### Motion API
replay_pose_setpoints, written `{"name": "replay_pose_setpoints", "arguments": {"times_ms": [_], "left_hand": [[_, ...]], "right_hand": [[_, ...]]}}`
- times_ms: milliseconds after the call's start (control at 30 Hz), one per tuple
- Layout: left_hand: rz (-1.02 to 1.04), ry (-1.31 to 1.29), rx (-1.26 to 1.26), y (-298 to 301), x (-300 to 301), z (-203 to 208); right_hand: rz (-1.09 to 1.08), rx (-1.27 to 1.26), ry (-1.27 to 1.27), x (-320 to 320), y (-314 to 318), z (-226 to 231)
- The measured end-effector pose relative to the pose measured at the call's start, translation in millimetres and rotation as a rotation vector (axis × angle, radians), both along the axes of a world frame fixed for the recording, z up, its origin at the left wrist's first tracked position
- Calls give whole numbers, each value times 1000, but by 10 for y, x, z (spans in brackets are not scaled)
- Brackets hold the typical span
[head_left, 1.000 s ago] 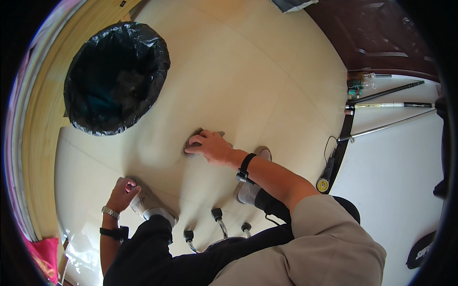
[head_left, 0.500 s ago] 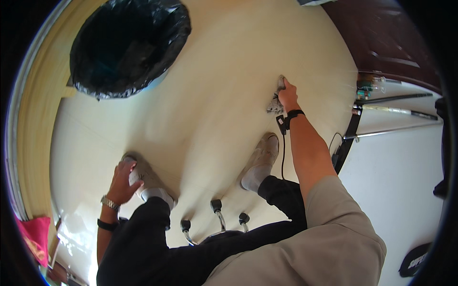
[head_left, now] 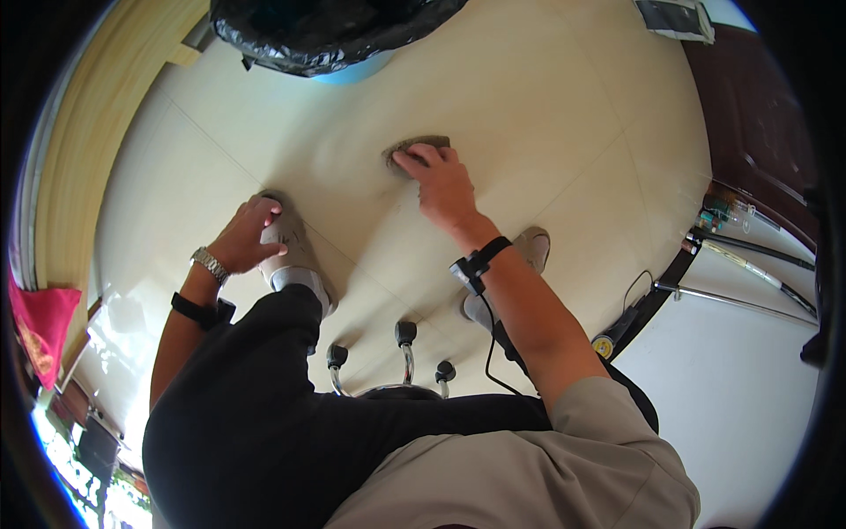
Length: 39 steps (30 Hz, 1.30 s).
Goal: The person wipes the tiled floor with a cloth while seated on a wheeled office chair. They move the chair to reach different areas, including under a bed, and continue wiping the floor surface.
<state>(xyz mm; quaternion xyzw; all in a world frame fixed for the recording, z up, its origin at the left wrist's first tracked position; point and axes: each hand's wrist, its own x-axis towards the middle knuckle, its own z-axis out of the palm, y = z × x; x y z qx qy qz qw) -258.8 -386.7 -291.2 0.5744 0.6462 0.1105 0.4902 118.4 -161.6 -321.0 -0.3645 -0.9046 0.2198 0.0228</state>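
Note:
My right hand is out over the pale tiled floor, fingers bent and pressed down on a grey-brown rag. Part of the rag is hidden under the fingers. My left hand holds nothing. Its fingers and thumb are apart, just above or against the beige left shoe; whether they touch it I cannot tell.
A bin with a black liner stands ahead. Three chair casters show behind my feet. Rods lie by the dark brown door at right. A cable hangs from my right wrist strap.
My right hand has moved left across the floor with the rag, which now looks flatter. My left hand stays by the left shoe. The view has shifted, so the bin sits higher.

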Motion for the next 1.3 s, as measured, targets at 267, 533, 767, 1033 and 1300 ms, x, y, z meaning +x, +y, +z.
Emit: {"name": "replay_pose_setpoints", "arguments": {"times_ms": [267, 533, 767, 1033, 1300], "left_hand": [[35, -8, -20, -10, -29, -23], [63, -33, -34, 45, -22, 43], [73, -57, -4, -16, -38, -40], [-38, 229, 23, 91, 122, 132], [180, -329, -14, 887, 512, 472]], "right_hand": [[-290, 56, 101, 1017, 974, 95], [-373, 57, -44, 1395, 1067, -263], [-948, -525, 542, 1491, 1280, 108], [-960, -1087, 958, 1239, 965, 428], [-838, -1600, 1044, 74, 147, 686]]}}
